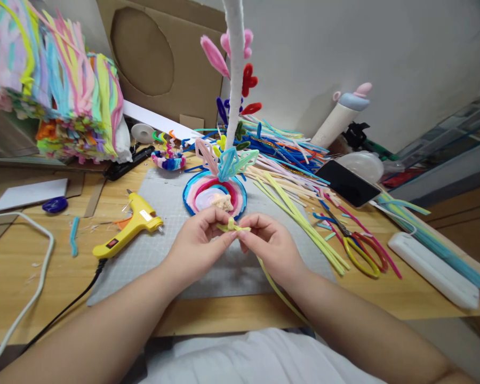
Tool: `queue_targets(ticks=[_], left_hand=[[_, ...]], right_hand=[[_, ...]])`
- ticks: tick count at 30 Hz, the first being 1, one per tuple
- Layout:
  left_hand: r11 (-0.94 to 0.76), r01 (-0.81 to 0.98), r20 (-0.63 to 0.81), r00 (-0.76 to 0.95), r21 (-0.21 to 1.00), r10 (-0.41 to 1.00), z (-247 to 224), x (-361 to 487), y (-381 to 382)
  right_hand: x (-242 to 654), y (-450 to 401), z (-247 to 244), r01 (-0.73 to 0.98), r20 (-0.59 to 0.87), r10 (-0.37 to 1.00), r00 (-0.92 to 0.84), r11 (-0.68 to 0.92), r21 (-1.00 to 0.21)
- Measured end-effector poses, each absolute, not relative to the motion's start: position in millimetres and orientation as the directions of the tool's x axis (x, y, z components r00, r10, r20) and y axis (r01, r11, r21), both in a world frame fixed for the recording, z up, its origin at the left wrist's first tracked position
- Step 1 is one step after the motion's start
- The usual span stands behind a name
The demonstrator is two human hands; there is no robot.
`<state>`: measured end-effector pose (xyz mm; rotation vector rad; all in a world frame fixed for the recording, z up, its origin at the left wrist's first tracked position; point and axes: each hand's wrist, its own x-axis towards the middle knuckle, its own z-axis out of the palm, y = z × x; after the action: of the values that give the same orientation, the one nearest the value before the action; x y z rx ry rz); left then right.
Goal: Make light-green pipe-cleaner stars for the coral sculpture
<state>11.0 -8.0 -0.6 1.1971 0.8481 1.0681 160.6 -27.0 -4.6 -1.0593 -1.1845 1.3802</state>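
Between my two hands, over the grey cutting mat, is a yellow-green pipe cleaner with its front part bent into a small folded shape. My left hand pinches the left side of that shape. On the other side my right hand pinches it too, and the long loose tail hangs down towards my lap. Just beyond my fingers stands a round base of coiled pipe cleaners in blue, pink and white. A white wrapped stem with colourful loops rises behind it.
A yellow glue gun lies to the left, its black cord running to the front edge. On the right are scissors, a phone, a white power strip and loose yellow-green pipe cleaners. Bundled pipe cleaners stand back left.
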Motion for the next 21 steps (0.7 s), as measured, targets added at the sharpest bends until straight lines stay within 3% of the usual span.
queue_targets(ticks=[21], left_hand=[[0.201,-0.309,-0.11,0.287,0.93,0.952,-1.5,12.3,-8.5]], right_hand=[[158.1,-25.7,-4.2,-0.045,0.017,0.998,-0.056,0.015,-0.999]])
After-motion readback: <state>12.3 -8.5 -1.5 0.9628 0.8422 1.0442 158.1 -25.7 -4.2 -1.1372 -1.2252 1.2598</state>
